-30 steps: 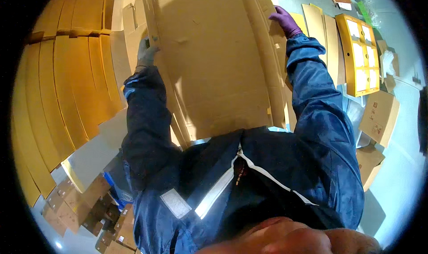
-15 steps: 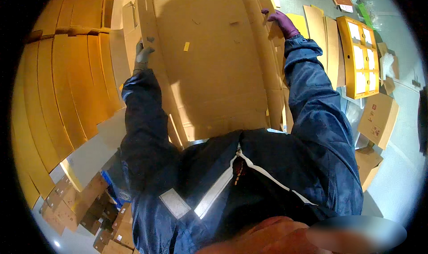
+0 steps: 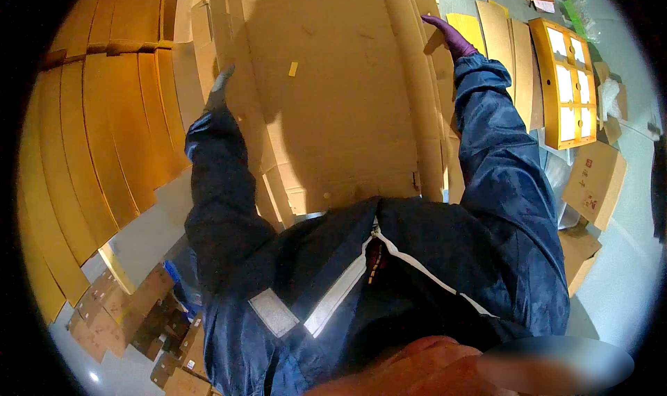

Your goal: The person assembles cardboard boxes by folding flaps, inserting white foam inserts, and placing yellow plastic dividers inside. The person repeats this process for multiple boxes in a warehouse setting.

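2 hands hold a large flat sheet of brown cardboard (image 3: 333, 97) upright in front of a person in a dark blue zipped jacket, seen from above through a fisheye lens. The sheet fills the upper middle of the view, with its lower edge at the person's chest and its top running out of frame.

The left hand (image 3: 218, 89), in a grey glove, rests against the sheet's left edge with fingers pointing up; whether the grip is spread flat or curled round the edge cannot be told, since the hand is seen edge-on. The right hand (image 3: 451, 36), in a purple glove, sits high on the sheet's right edge, where folded flaps run down in long strips. Its fingers are extended and pressed flat on the cardboard, not pinching.

A small yellow tag (image 3: 292, 69) is stuck to the face of the sheet, between the 2 hands.

To the left, a tall stack of yellow-brown cardboard sheets (image 3: 104, 139) curves along the rim of the view, just beside the held sheet. At lower left, small brown boxes (image 3: 139, 312) lie jumbled on the pale floor (image 3: 625, 257). To the right, well apart from the hands, a yellow box with white window panels (image 3: 566, 83) lies flat, and a closed brown carton (image 3: 594, 184) sits below it on the floor.
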Tool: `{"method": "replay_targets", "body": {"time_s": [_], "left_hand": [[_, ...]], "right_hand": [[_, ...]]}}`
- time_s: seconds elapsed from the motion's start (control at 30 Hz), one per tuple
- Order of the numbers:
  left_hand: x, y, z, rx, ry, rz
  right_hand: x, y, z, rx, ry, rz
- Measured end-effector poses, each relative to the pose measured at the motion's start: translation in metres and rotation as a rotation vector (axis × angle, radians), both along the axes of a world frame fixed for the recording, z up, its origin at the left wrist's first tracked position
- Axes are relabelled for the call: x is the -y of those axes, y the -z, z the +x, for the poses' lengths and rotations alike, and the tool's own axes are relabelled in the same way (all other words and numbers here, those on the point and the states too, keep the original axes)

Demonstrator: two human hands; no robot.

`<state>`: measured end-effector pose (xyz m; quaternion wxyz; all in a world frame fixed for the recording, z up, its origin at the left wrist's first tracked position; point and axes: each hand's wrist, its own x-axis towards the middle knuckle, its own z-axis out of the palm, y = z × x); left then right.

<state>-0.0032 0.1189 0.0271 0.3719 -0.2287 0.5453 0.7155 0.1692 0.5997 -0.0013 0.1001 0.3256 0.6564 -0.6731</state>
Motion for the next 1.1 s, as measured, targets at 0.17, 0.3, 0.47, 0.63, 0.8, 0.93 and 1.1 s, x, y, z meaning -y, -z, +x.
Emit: {"method": "replay_targets", "body": {"time_s": [0.17, 0.3, 0.47, 0.63, 0.8, 0.93, 1.1], "left_hand": [[-0.019, 0.004, 0.018, -0.099, 0.057, -0.015], [-0.017, 0.018, 0.011, -0.096, 0.11, -0.104], [-0.001, 0.07, -0.013, -0.402, 0.233, -0.381], [-0.033, 0.027, 0.002, -0.677, 0.424, -1.287], [0.006, 0.077, 0.011, -0.891, 0.299, -1.502], [-0.012, 0.103, 0.019, -1.136, 0.317, -1.626], [0.009, 0.119, 0.021, -1.141, 0.343, -1.609]], "right_hand": [[0.003, 0.013, -0.001, -0.082, -0.067, 0.003], [0.029, -0.028, -0.005, 0.026, -0.047, -0.107], [0.017, -0.013, -0.012, 0.147, -0.042, -0.252], [0.034, 0.037, -0.018, -0.075, 0.078, 0.213], [0.073, 0.063, -0.031, 0.068, 0.065, 0.978], [0.084, 0.091, -0.027, -0.047, 0.033, 1.543], [0.091, 0.099, -0.02, -0.116, 0.039, 1.422]]}}
